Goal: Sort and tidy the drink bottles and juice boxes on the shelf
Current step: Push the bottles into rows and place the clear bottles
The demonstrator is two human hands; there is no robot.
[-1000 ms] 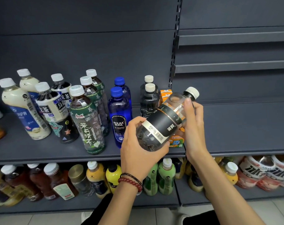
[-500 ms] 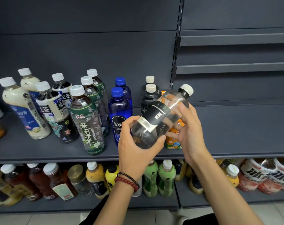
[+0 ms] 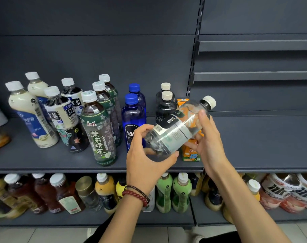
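Note:
A clear bottle [image 3: 177,130] with a black-and-white label and a pale cap lies tilted in front of the shelf, cap up to the right. My left hand [image 3: 145,160] grips its base and my right hand [image 3: 208,139] grips its upper body. Behind it stand two dark bottles [image 3: 164,106] with pale caps and an orange juice box [image 3: 191,153], partly hidden. Two blue bottles [image 3: 132,118] stand to the left, then green-labelled tea bottles [image 3: 98,130], black-labelled tea bottles [image 3: 65,116] and milky white bottles [image 3: 28,114].
The grey shelf [image 3: 254,146] is bare to the right of the juice box. A lower shelf [image 3: 184,220] holds several brown, yellow and green bottles, with red-and-white packs [image 3: 286,193] at the right. Two bare shelf brackets [image 3: 254,76] hang at upper right.
Both hands have turned the clear bottle about its length, so its white label side now faces me. It has shifted slightly left and up.

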